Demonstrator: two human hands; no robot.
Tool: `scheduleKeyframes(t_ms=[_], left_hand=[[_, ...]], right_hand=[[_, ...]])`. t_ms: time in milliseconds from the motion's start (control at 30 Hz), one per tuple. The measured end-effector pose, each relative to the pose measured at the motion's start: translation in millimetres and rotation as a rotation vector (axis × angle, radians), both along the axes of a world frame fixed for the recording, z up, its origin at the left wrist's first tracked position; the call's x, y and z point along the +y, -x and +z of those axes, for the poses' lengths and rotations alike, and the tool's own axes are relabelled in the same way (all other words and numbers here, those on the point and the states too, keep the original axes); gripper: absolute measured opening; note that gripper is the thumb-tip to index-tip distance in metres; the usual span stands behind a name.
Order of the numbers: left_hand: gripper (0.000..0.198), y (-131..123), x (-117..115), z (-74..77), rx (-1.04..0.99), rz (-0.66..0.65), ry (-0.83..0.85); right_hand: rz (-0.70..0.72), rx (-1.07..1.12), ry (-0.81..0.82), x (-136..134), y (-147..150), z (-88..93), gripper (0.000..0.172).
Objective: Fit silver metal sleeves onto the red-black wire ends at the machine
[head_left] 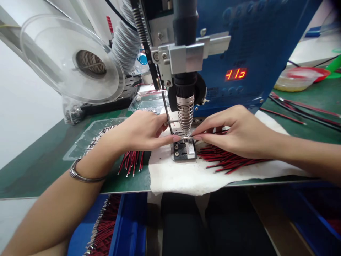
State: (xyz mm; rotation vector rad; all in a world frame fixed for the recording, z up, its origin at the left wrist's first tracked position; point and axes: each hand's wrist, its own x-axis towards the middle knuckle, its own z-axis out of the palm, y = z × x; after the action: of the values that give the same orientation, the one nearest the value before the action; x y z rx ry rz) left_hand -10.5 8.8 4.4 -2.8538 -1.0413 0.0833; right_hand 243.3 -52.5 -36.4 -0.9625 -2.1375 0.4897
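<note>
A small, shiny silver metal part (187, 137) sits at the centre of the frame, on a small black-and-silver metal fixture (190, 152). Its long axis appears to run left to right, lying between the fingertips of the 2 hands. The silver spring-wound nozzle (185, 112) points down directly above it; whether they touch is too small to tell.

The right hand (236, 131), entering from the right of the frame, pinches a thin black wire (225, 131) between thumb and forefinger, its fingertips just beside the part's right end. The left hand (142, 131) reaches in from the lower left, thumb stretched to the part's left end, fingers curled; I cannot tell whether it grips anything. Neither hand is clearly nearer.

Below the right hand, a bundle of red-and-black wires (223, 161) lies on a creased white cloth-like sheet (173, 179).
</note>
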Motion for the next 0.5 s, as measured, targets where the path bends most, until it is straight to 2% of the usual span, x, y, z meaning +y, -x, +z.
scheduleKeyframes(t_ms=[267, 500], left_hand=[[0.057, 2.5, -0.5, -0.4, -0.007, -0.016, -0.007], [0.057, -0.4, -1.3, 0.0, -0.012, 0.006, 0.002]], right_hand=[[0.023, -0.007, -0.063, -3.3, 0.0, -1.8, 0.016], [0.059, 0.003, -0.186, -1.9, -0.4, -5.6, 0.018]])
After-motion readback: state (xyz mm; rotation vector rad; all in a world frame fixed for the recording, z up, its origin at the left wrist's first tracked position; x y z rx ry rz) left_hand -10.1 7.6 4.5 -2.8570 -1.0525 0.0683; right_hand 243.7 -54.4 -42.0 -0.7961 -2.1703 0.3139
